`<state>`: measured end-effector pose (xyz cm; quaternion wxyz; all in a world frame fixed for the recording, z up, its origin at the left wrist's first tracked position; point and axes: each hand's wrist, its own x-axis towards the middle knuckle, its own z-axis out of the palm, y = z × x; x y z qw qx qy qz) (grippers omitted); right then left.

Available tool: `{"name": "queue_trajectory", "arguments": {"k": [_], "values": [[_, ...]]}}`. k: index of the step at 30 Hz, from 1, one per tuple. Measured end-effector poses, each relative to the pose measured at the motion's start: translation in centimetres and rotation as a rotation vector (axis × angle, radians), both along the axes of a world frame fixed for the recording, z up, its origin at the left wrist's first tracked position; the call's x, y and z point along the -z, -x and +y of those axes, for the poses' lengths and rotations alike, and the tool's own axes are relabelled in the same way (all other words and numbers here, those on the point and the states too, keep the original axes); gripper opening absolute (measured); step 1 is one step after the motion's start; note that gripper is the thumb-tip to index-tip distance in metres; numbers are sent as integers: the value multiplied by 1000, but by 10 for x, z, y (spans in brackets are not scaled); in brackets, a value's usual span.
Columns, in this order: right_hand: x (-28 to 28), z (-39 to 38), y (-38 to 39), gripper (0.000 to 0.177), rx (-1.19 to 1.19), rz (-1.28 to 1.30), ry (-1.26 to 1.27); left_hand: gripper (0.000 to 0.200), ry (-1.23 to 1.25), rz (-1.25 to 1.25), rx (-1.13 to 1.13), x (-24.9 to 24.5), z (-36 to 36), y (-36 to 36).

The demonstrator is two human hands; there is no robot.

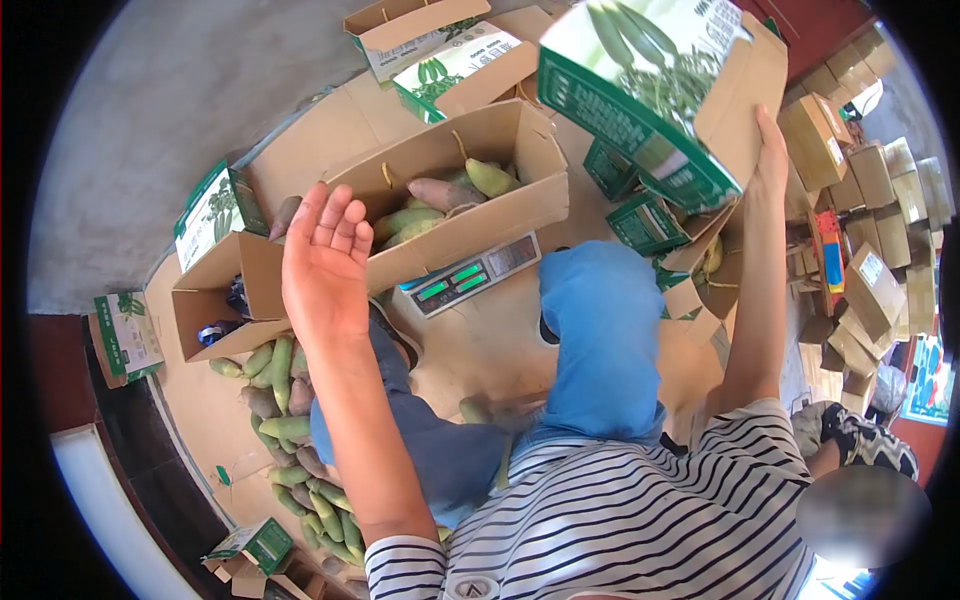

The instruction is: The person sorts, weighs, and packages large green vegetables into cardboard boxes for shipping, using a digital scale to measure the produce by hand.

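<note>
My right hand [768, 165] grips the edge of a raised cardboard box [640, 85], green and white with a printed picture of long green vegetables. Beside the near wall of an open brown box [470, 232], my left hand [325, 265] is held up, palm showing, fingers loosely extended and nothing in them. Inside that box lie several long green and reddish radish-like vegetables [440, 195], and two cord handles show at its far wall. The box rests on a digital scale [470, 275] with lit green displays.
More radish-like vegetables [325, 515] are heaped at lower left. An open carton [235, 290] holds dark items. Printed cartons [465, 70] stand at the back, with green ones [645, 225] under the raised box. Brown boxes [875, 280] pile up right. Another person's patterned shoe [880, 445] shows there.
</note>
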<state>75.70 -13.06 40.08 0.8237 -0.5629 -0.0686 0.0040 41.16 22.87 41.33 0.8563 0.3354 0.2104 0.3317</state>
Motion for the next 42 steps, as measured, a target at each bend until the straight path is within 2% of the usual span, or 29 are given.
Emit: {"name": "queue_trajectory", "arguments": {"k": [2, 5, 9, 10, 12, 14, 15, 18, 21, 30, 34, 37, 42], "values": [[-13, 45, -18, 32, -26, -29, -59, 33, 0, -19, 19, -1, 0, 1], [-29, 130, -25, 29, 67, -120, -24, 35, -10, 14, 12, -3, -2, 0], [-2, 232, -71, 30, 23, -71, -168, 38, -22, 39, -11, -7, -3, -1], [11, 255, -79, 28, 37, -38, -174, 39, -29, 41, -12, -8, -3, -1], [23, 291, -64, 24, -79, 184, -112, 39, -37, 29, -9, -6, 0, -2], [81, 309, -89, 23, -442, 420, 240, 39, -44, 24, -8, -6, 1, -2], [99, 313, -74, 22, -401, 486, 220, 39, -48, 25, -9, -7, 1, -3], [109, 299, -38, 26, -410, 458, 222, 40, -58, 23, -11, -9, 1, -3], [109, 274, -33, 28, -437, 462, 176, 40, -56, 20, 8, -7, 0, 0], [53, 194, 29, 29, -758, 84, 285, 39, -31, -30, 15, -2, 3, 2], [41, 168, 70, 30, -797, 52, 402, 42, -42, -12, 1, -3, 3, 1], [14, 155, 99, 29, -808, -85, 536, 43, -44, -19, -6, -2, 4, 1], [-37, 150, 170, 25, -824, -547, 756, 41, -47, -22, -14, -1, 8, 1]]}}
